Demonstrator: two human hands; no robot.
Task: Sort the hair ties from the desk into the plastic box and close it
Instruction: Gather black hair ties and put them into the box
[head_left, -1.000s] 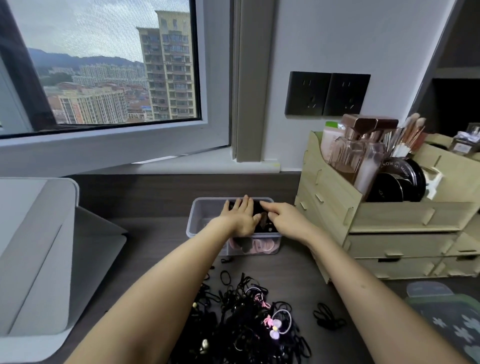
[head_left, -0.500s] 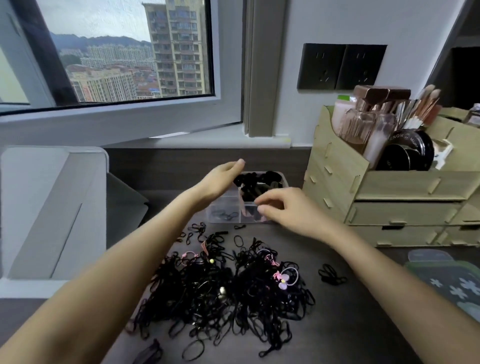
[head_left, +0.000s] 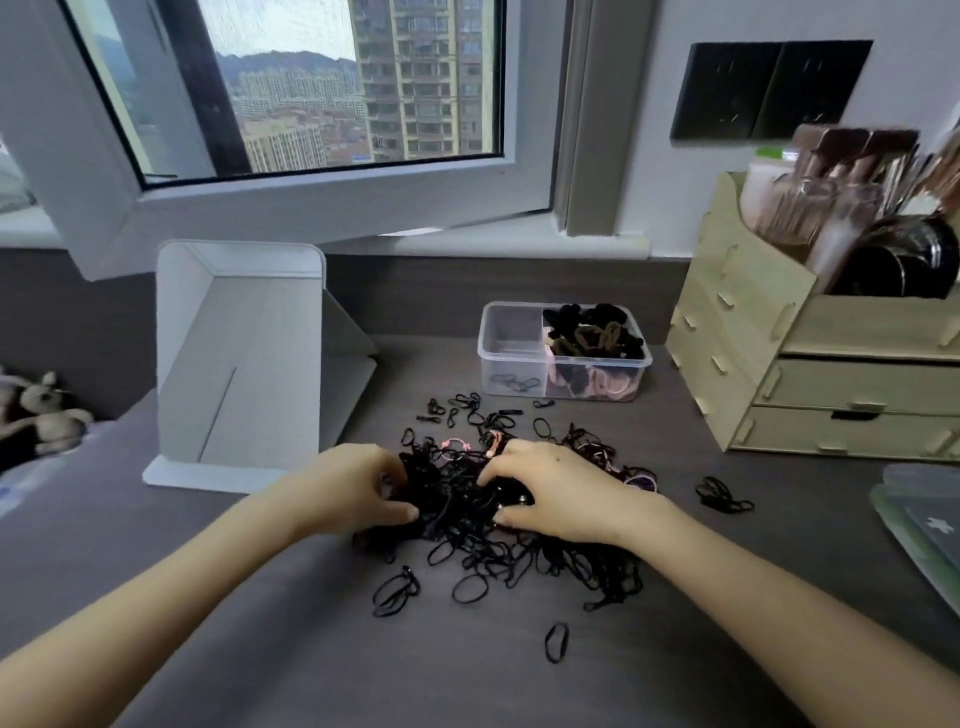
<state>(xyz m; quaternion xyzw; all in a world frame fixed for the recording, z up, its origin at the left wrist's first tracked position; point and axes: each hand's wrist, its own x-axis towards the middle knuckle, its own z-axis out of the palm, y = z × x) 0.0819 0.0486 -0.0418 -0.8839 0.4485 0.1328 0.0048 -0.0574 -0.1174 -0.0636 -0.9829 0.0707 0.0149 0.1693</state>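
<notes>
Left hand (head_left: 353, 488), right hand (head_left: 561, 493) dropped onto hair ties (head_left: 480, 553) — grip half-hidden, perhaps closed.

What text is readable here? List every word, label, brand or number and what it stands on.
None can be read.
Black compacts in the wooden organizer: any lid print is blurred.
Bottles beside them: too blurred to read.
Green item at the right edge: a white shape only, no letters.
</notes>
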